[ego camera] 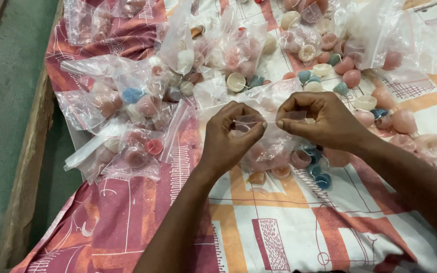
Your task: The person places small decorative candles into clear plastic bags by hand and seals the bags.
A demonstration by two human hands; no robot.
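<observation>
Pinching the clear bag [271, 144] top, left hand [231, 136] and right hand [324, 121] fingers closed, wrists raised

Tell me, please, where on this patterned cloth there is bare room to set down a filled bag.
Bare cloth lies near the bottom, between the two forearms and below the clear bag pinched by the left hand and right hand. Another bare patch lies below the filled bags. The top is crowded with bags and loose little cups.
</observation>
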